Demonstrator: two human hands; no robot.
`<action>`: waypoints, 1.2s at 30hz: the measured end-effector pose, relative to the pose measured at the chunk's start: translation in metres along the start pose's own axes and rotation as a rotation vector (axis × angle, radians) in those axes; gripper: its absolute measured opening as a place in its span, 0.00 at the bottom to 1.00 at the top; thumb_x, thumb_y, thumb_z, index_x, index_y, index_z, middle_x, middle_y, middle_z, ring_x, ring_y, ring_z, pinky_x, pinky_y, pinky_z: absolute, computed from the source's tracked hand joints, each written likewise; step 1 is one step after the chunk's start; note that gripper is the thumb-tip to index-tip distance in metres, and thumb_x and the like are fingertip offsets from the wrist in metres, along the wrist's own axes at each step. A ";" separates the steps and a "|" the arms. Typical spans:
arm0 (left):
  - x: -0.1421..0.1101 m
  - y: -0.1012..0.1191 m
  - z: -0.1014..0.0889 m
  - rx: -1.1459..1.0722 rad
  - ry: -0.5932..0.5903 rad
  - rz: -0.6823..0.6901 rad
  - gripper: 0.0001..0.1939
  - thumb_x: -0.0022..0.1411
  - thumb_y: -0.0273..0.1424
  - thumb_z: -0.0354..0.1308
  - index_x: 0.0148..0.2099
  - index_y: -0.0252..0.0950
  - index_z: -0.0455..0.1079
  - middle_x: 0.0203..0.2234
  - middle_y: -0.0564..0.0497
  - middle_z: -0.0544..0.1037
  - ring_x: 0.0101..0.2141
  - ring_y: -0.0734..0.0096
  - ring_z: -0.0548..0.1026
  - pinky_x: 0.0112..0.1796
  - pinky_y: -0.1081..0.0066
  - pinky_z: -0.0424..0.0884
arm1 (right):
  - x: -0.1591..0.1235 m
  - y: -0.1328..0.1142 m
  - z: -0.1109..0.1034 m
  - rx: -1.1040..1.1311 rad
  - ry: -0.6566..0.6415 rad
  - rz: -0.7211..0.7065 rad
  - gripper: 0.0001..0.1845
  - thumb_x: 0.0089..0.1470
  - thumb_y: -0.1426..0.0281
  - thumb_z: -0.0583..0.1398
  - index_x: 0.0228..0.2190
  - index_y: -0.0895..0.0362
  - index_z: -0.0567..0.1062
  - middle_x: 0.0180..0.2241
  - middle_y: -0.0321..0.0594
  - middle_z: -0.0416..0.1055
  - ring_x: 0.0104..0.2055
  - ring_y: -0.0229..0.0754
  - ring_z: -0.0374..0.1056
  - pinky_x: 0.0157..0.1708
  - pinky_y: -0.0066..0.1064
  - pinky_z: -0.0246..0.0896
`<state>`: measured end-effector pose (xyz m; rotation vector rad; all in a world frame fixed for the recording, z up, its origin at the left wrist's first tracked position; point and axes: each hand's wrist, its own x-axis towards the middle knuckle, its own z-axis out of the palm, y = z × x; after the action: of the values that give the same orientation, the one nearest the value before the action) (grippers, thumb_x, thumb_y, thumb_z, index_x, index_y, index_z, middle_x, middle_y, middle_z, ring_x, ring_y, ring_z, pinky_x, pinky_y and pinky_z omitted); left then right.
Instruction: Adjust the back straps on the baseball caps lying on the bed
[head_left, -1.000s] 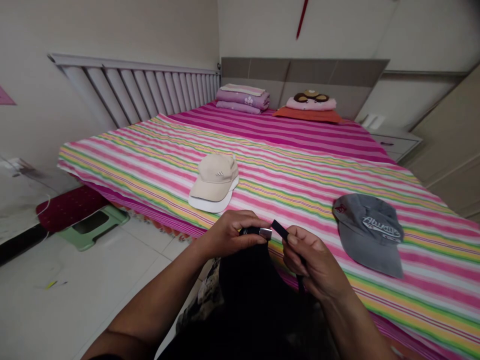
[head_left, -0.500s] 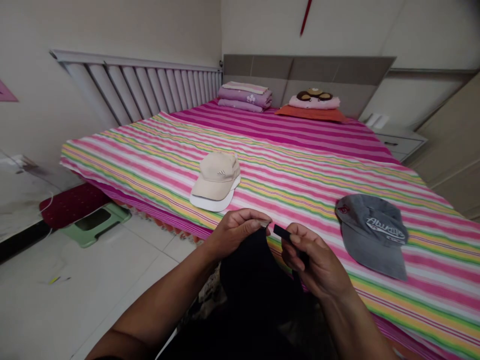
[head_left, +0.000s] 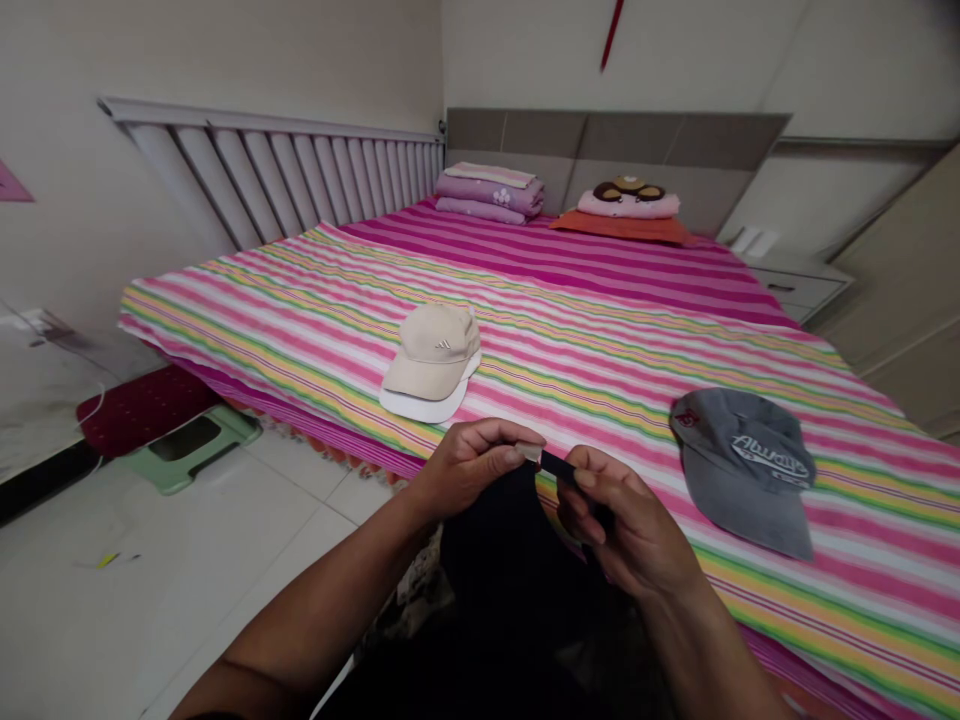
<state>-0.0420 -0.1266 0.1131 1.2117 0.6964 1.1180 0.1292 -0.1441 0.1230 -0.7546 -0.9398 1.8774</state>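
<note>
I hold a black cap (head_left: 517,560) in front of me, over the near edge of the striped bed (head_left: 600,320). My left hand (head_left: 469,465) pinches the metal buckle (head_left: 529,453) at the back of the cap. My right hand (head_left: 619,520) is closed on the black strap (head_left: 556,463), whose end meets the buckle. On the bed beyond my hands lies a beige cap (head_left: 433,362) with a white brim, and a grey cap (head_left: 742,465) with white lettering lies to the right.
Folded purple bedding (head_left: 489,192) and a pillow stack with a monkey design (head_left: 628,210) lie at the headboard. A green stool with a dark red cushion (head_left: 161,425) stands on the tiled floor at the left. A white nightstand (head_left: 791,280) is at the far right.
The strap end, held apart from the buckle half a second ago, has moved left and now meets it. My left hand stays pinched on the buckle.
</note>
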 end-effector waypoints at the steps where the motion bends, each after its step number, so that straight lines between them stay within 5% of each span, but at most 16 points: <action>1: 0.000 0.000 0.000 0.019 -0.008 0.009 0.14 0.51 0.35 0.62 0.39 0.34 0.74 0.29 0.50 0.78 0.29 0.77 0.73 0.32 0.79 0.67 | 0.000 0.000 0.000 -0.001 0.005 0.000 0.10 0.44 0.67 0.62 0.20 0.57 0.66 0.09 0.27 0.55 0.12 0.29 0.46 0.15 0.21 0.48; 7: -0.001 0.004 -0.002 0.188 -0.039 0.110 0.15 0.54 0.36 0.59 0.41 0.32 0.73 0.30 0.48 0.77 0.30 0.74 0.74 0.33 0.76 0.68 | -0.002 0.001 0.001 -0.010 0.014 -0.008 0.10 0.44 0.67 0.62 0.20 0.57 0.67 0.10 0.27 0.56 0.13 0.28 0.46 0.16 0.21 0.49; 19: -0.005 0.012 -0.003 0.642 -0.071 0.563 0.14 0.59 0.28 0.53 0.47 0.34 0.70 0.36 0.46 0.78 0.39 0.70 0.74 0.41 0.72 0.68 | -0.003 0.007 0.003 -0.057 0.022 -0.021 0.11 0.45 0.66 0.63 0.20 0.58 0.68 0.10 0.27 0.56 0.13 0.27 0.46 0.15 0.20 0.43; 36: -0.008 0.010 0.004 0.672 -0.043 0.655 0.16 0.58 0.29 0.55 0.49 0.37 0.69 0.35 0.46 0.77 0.38 0.70 0.74 0.39 0.71 0.69 | -0.003 0.017 0.005 -0.051 0.056 -0.019 0.13 0.43 0.63 0.64 0.21 0.57 0.67 0.10 0.26 0.55 0.13 0.29 0.44 0.12 0.22 0.36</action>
<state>-0.0438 -0.1354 0.1223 2.1343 0.6815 1.4306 0.1192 -0.1541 0.1117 -0.8220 -0.9589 1.8126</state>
